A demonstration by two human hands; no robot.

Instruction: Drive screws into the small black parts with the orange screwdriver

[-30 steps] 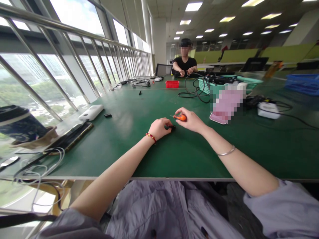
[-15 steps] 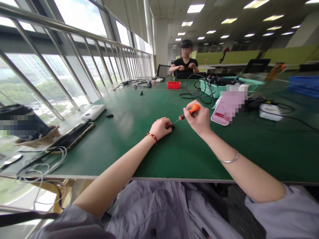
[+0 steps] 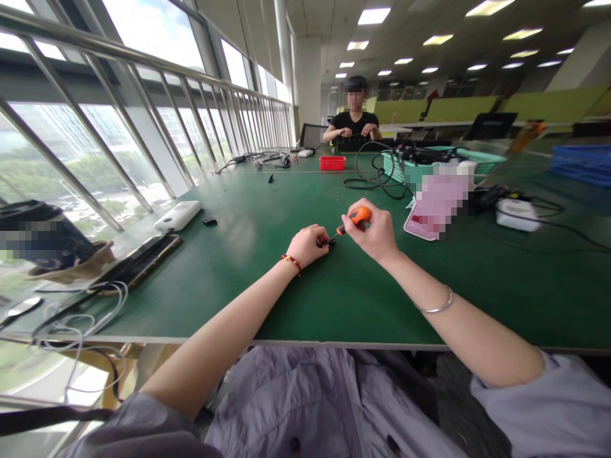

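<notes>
My left hand (image 3: 308,245) rests on the green table (image 3: 296,286) with its fingers closed on a small black part (image 3: 326,242). My right hand (image 3: 373,231) grips an orange-handled screwdriver (image 3: 353,220), tilted so that its tip points down and left into the black part. The two hands are close together near the table's middle.
A white power bank (image 3: 179,215), a small black piece (image 3: 209,221), a phone (image 3: 136,262) and white cables (image 3: 71,321) lie at the left. A pink object (image 3: 432,210), white box (image 3: 518,213), teal basket (image 3: 420,166), black cables and a red bin (image 3: 332,163) lie beyond. A person sits at the far end.
My right hand turned the screwdriver from lying flat to tilted, raised it, then lowered it so its tip meets the black part. My left hand stayed in place.
</notes>
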